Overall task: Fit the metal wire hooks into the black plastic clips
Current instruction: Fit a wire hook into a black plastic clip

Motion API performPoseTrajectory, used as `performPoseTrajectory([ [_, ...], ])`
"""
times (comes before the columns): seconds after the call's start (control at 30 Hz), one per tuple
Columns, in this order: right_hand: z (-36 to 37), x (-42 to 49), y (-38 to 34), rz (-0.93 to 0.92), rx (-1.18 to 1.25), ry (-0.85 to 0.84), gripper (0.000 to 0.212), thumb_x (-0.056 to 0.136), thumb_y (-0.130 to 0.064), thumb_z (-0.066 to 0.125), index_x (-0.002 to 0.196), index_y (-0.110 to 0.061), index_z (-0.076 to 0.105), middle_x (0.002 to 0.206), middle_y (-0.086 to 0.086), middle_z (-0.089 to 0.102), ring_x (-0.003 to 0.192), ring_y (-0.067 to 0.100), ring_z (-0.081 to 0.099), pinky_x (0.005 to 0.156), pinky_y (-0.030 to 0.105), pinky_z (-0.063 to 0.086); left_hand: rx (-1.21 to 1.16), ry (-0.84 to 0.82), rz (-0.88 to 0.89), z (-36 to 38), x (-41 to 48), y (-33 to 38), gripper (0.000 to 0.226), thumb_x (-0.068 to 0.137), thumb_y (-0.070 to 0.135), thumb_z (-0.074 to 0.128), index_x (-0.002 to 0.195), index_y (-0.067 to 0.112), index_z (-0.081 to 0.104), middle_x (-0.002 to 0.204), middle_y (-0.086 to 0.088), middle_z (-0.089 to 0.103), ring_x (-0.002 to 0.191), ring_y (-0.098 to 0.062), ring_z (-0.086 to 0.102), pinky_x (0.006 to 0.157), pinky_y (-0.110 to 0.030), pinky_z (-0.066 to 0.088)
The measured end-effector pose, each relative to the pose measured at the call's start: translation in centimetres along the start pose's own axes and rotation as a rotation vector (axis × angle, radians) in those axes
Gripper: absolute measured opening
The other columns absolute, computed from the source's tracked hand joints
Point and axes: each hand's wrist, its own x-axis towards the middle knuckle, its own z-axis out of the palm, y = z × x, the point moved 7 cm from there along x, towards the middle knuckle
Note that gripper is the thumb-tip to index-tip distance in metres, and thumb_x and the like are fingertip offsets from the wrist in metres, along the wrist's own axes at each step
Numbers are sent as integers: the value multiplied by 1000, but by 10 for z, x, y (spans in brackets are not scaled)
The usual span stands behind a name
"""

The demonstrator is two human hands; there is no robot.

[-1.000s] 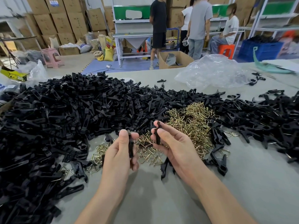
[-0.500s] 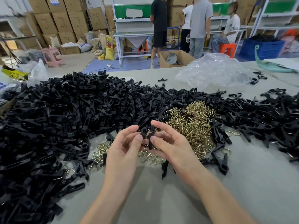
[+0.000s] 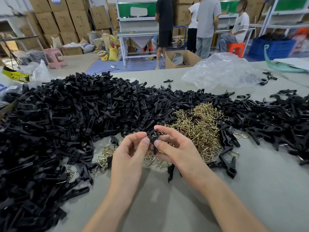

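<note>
Both hands meet above the table's middle on one black plastic clip [image 3: 153, 137]. My left hand [image 3: 129, 153] pinches its left side between thumb and forefinger. My right hand [image 3: 177, 148] pinches its right side, forefinger over the top and thumb below. The clip's lower end hangs between the two thumbs. Just behind and under the hands lies a heap of brass-coloured metal wire hooks [image 3: 197, 126]. A big pile of loose black clips [image 3: 66, 123] fills the left and back of the table. Whether a hook sits in the held clip is hidden.
More black clips [image 3: 275, 118] spread along the right side, some with wire hooks showing. A crumpled clear plastic bag [image 3: 220, 71] lies at the back right. Bare grey table [image 3: 250, 190] lies near the front right. Several people stand beyond the table by shelves and cartons.
A second ago each hand held a separate black piece, apart. They came together and now both pinch one joined clip; since half a second ago the hands have barely shifted.
</note>
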Motion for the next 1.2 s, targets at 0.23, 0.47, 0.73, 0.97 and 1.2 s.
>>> performPoseTrajectory([
  [0.23,-1,-1,0,3,-20,4,37,92,-4,70,117,-32,74,105,6,71,95,19,75,80,27,60,52,-5,18,1,0,0,10,93,19,68,100,24,73,89,6,75,80,-6,68,74,-17,53],
  [0.47,-1,0,-1,0,-3,-8,39,90,-4,72,113,-35,76,82,-12,64,84,8,71,78,24,60,195,-35,111,3,-3,9,15,96,18,65,97,30,73,82,12,74,73,0,65,66,-9,48],
  [0.73,-17,3,-11,-107,31,135,21,91,-2,69,107,-14,69,99,9,67,90,19,74,75,26,61,601,-60,245,5,-4,3,21,104,36,42,117,42,56,111,24,65,105,10,57,90,-13,46],
  [0.97,-36,3,-18,-197,66,330,20,94,-4,66,109,-16,65,110,25,65,85,19,72,73,28,60,1212,-277,442,34,-5,-13,45,100,47,47,140,27,52,139,3,50,128,-19,48,106,-34,38],
  [1.2,-43,3,-19,-193,99,378,20,92,-4,66,108,-15,65,103,17,67,75,16,72,69,26,60,1172,-184,502,28,-2,-2,13,98,30,52,105,21,58,98,5,51,82,-12,54,65,-22,42],
])
